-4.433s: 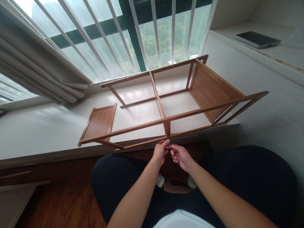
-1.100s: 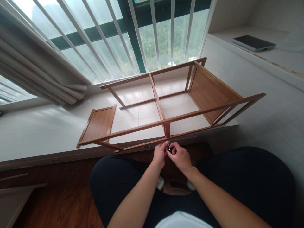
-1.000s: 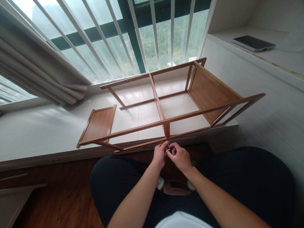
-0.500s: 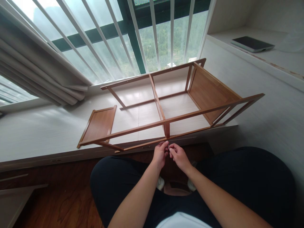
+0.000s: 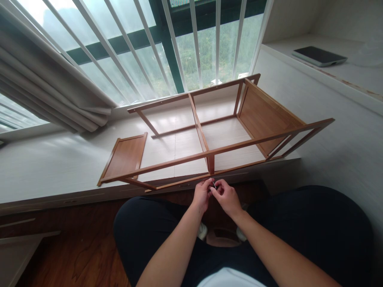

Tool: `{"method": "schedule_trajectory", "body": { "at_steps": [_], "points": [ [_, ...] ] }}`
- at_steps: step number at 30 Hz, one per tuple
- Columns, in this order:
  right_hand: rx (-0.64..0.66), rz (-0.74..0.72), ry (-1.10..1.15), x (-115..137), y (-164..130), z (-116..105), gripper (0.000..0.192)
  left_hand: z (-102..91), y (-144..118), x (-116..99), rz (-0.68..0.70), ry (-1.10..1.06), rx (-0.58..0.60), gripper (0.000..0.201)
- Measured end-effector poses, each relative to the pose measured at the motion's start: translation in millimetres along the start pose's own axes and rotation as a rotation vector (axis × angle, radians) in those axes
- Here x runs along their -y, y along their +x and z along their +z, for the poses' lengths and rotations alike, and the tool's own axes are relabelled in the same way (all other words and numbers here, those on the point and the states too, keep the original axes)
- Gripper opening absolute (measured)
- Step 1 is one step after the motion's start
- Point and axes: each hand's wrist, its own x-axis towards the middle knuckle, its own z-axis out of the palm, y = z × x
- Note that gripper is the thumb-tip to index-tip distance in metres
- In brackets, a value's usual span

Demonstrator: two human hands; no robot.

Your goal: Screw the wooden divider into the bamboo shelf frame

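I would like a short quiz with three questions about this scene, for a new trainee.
1. True or false: the loose wooden panel lies flat on the window ledge, left of the wooden shelf frame.
2. Where do the left hand and right hand meet?
A. over the tablet
B. just below the frame's near middle post
C. at the curtain
3. Fill in: the fingers pinch a small ____ item.

Key:
1. true
2. B
3. metal; its exact kind is too small to tell.
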Motion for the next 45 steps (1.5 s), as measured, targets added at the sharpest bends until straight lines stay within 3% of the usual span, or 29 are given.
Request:
{"method": "schedule_trajectory", "body": {
  "at_steps": [9,16,19,23,29,33,39,45],
  "points": [
    [-0.024,-0.035,-0.176,3.7,-1.6,-2.0,0.021,0.8,1.4,1.5,0.005,-0.031,0.029,0.032],
    [-0.032,-0.030,-0.161,4.2,-1.3,-1.9,0.022,1.0,1.5,1.6,0.010,-0.026,0.039,0.034],
    [-0.025,-0.025,-0.074,3.7,-0.4,-2.2,0.020,0.8,1.0,1.0,0.005,-0.024,0.022,0.034],
    [0.024,0.014,0.233,-2.1,1.9,3.2,0.023,-0.6,1.7,0.6,0.004,-0.003,0.003,0.037],
    [0.166,0.337,0.706,-8.8,4.9,16.1,0.029,-0.8,2.3,0.3,0.029,0.015,0.015,0.037],
    [0.235,0.434,0.892,-9.1,4.7,17.0,0.032,0.2,2.2,0.3,0.028,0.028,-0.002,0.037],
    [0.197,0.448,0.893,-9.6,2.6,16.8,0.033,-0.1,1.5,-0.1,0.020,0.021,-0.004,0.036],
    [0.138,0.313,0.688,-8.0,2.4,16.1,0.032,-2.1,1.6,1.2,0.013,0.038,0.009,0.038]
  ]
}}
